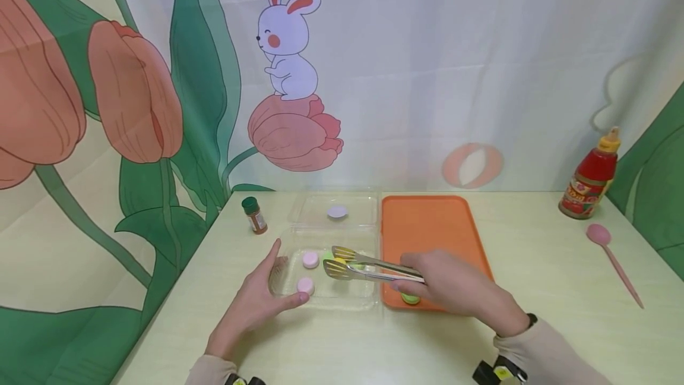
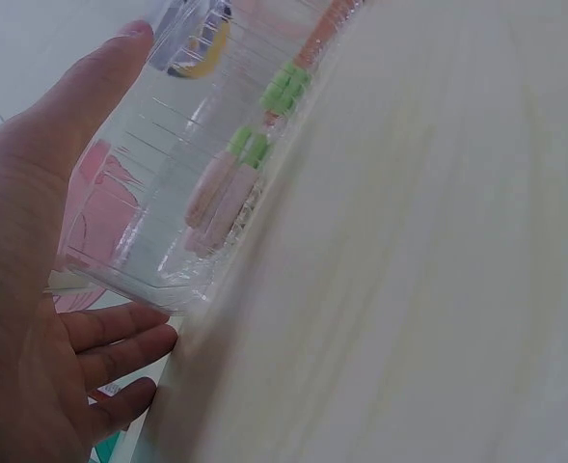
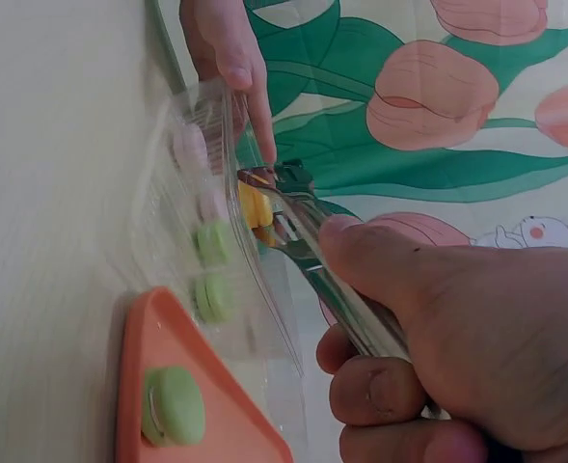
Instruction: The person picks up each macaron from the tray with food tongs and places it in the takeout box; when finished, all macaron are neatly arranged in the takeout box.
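Note:
My right hand (image 1: 456, 284) holds metal tongs (image 1: 369, 275), whose tips pinch a yellow macaron (image 3: 256, 204) over the clear plastic box (image 1: 342, 305). Inside the box, at its left, sit two pink macarons (image 1: 306, 286). Green macarons (image 3: 213, 297) stand beside them, partly hidden by the tongs in the head view. My left hand (image 1: 259, 299) spans the box's left end, thumb by the near edge and fingers extended along the side. Another green macaron (image 3: 175, 405) rests on the orange tray (image 1: 427, 224), partly covered by my right hand in the head view.
The box's lid (image 1: 310, 210) lies folded back, with a pale lilac round patch on it. Behind my left hand stands a green-capped spice jar (image 1: 254, 215). At the far right are a red sauce bottle (image 1: 588, 183) and a pink spoon (image 1: 614, 263). A printed curtain hangs behind the table.

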`<state>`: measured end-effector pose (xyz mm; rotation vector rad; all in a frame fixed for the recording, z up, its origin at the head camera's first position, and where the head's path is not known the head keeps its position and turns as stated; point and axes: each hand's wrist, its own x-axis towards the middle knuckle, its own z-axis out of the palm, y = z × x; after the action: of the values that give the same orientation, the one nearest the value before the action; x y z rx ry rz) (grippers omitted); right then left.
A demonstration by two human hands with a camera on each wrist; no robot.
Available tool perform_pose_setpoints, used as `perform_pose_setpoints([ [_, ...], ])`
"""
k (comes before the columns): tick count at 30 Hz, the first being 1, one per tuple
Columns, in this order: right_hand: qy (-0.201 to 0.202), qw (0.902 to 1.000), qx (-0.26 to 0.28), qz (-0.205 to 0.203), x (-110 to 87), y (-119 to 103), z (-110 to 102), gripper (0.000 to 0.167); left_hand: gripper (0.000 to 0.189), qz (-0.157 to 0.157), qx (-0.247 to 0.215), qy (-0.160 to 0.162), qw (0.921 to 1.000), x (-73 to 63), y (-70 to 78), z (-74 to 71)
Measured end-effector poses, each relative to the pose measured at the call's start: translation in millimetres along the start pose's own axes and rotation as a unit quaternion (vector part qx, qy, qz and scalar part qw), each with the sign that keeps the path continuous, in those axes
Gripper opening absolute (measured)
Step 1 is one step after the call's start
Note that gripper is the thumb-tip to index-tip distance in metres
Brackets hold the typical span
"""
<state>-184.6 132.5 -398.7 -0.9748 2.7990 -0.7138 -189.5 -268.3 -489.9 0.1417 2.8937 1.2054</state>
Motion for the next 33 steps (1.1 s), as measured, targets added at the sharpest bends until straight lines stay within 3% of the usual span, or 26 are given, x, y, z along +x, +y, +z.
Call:
perform_pose_setpoints([
  [6,-0.024,0.9994,-0.022,-0.013,11.7,-8,10,0.033,0.139,-0.002,0.002,-0.001,1.0000,0.8,-0.7,1.3],
  [11,-0.036,0.9991,-0.008,-0.021,16.4,-13,15,0.030,0.139,0.004,0.000,-0.002,1.0000,0.8,-1.4,1.0],
  [33,-0.037,0.9993,-0.001,-0.009,20.1,-20,16,0.030,0.139,0.000,-0.001,0.002,1.0000,-0.1,-0.6,0.7],
])
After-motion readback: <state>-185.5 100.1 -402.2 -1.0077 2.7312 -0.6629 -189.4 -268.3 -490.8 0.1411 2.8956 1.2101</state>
